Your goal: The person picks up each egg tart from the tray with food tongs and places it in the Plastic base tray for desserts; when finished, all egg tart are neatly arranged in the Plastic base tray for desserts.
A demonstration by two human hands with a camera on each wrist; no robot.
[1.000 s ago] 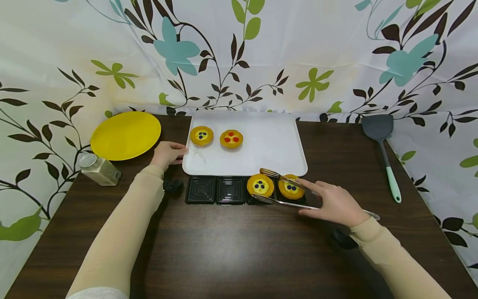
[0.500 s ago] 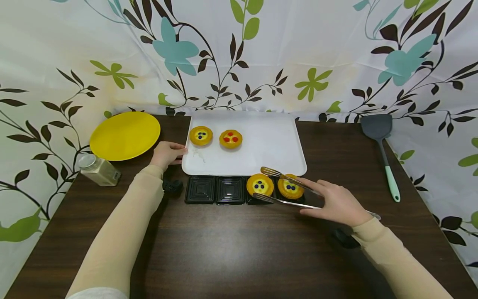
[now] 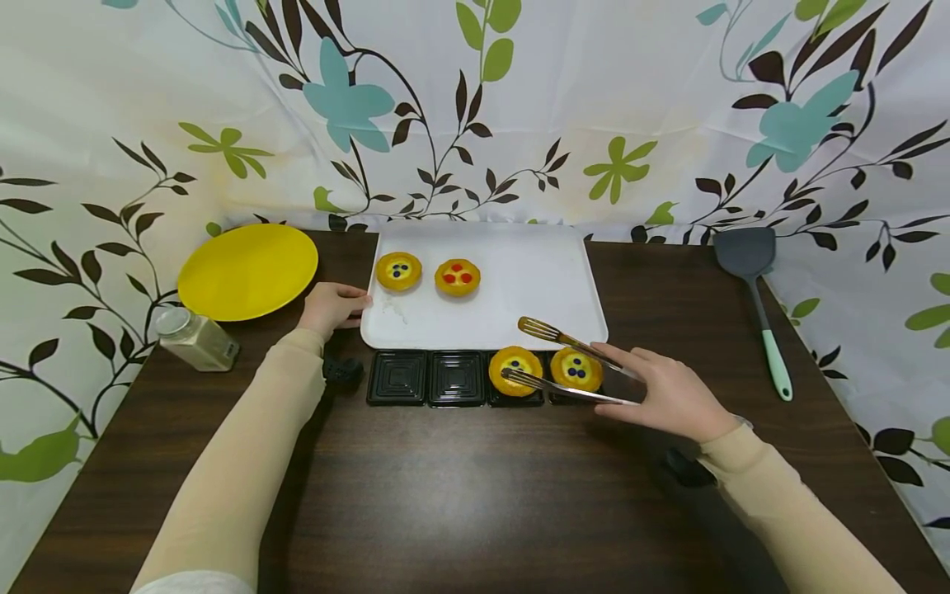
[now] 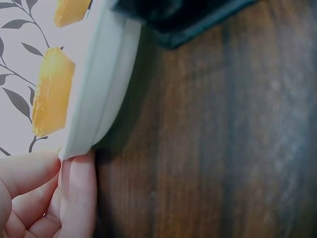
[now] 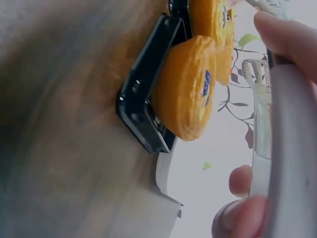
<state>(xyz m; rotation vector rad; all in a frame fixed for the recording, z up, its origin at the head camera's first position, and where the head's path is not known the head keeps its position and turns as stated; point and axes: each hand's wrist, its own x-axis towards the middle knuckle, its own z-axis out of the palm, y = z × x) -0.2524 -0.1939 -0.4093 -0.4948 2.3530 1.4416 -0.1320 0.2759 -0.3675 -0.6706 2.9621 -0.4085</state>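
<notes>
My left hand (image 3: 331, 307) pinches the left rim of a white tray (image 3: 534, 280), thumb above and fingers below in the left wrist view. Two egg tarts lie on the tray: one with blue dots (image 3: 399, 271), one with red pieces (image 3: 457, 278). My right hand (image 3: 671, 394) holds metal tongs (image 3: 567, 389), their arms spread apart above two blue-dotted tarts. These tarts, the inner one (image 3: 515, 370) and the outer one (image 3: 576, 368), sit in the right-hand cups of a black compartment tray (image 3: 397, 378). In the right wrist view, the outer tart (image 5: 183, 89) rests in its black cup.
A yellow plate (image 3: 248, 272) stands at the back left, with a glass-like jar (image 3: 197, 338) lying tilted before it. A grey spatula (image 3: 748, 254) with a mint handle lies at the right. Patterned cloth (image 3: 475, 107) hangs behind the dark wooden table (image 3: 445, 495).
The tongs have risen off the tarts and their arms have spread wider. My left hand stays on the tray rim, and the tarts have not moved.
</notes>
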